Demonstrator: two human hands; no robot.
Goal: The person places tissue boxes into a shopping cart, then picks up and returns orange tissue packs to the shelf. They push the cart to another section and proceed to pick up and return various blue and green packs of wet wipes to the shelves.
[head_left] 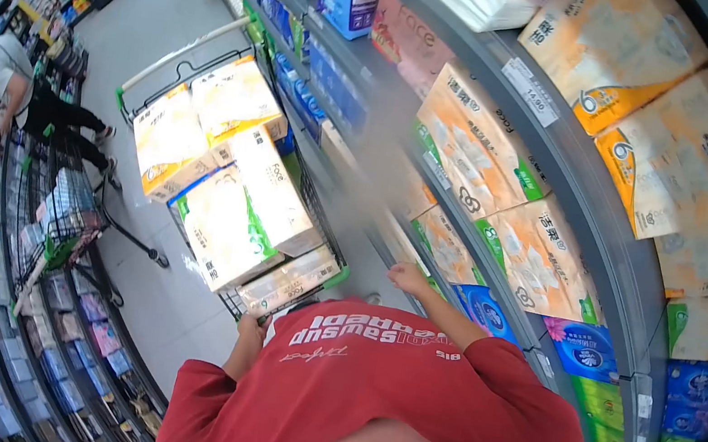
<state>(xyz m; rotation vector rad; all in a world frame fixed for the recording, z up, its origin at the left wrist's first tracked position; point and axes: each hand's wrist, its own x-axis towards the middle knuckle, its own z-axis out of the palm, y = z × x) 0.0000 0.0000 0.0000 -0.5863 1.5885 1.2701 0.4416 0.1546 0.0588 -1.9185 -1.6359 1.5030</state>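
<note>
A shopping cart (125, 86) stands in front of me, loaded with several large tissue packs in white, orange and green. One pack (216, 223) with a green stripe lies near the cart's middle, and a narrower pack (290, 283) sits at the near end. My left hand (252, 327) is at the cart's near edge, its fingers closed around something I cannot make out. My right hand (408, 278) is raised beside the right-hand shelf, fingers curled, close to the lower tissue packs (447, 244). Whether it holds anything is too small to tell.
Shelves of tissue packs (542, 249) run along the right, with a price tag (531, 92) on one edge. At the left a person (13, 83) stands by another cart (66, 219) and shelves of small goods (11, 371). Grey floor (146, 231) lies between.
</note>
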